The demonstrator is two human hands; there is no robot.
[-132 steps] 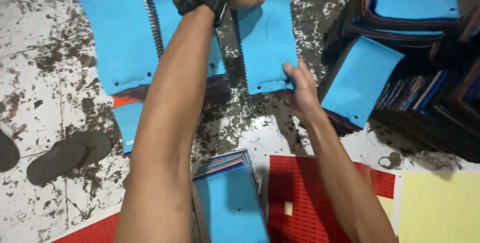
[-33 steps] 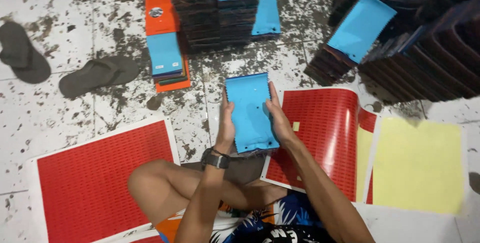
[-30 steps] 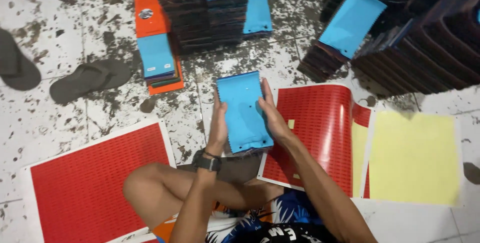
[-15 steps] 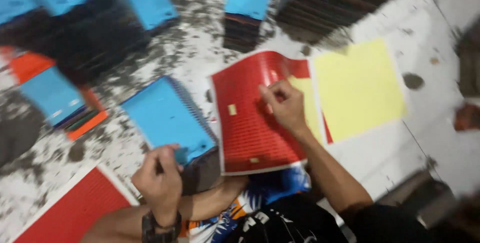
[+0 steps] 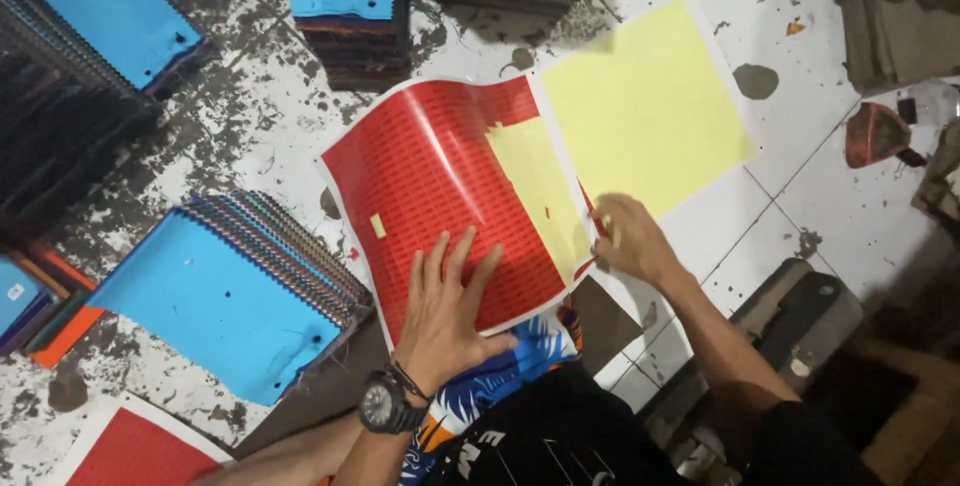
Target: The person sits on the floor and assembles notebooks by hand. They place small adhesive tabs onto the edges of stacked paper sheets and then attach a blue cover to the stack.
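Left hand [image 5: 445,311] moved onto red label sheet [image 5: 440,176].

Head view — steeply down, close

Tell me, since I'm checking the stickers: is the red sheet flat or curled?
Curled: the red sheet bows up along its top edge, while the left hand presses its lower part.

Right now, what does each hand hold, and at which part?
The left hand lies flat on the red sticker sheet, pressing, not gripping. The right hand pinches something at the sheet's right edge; what exactly cannot be told.
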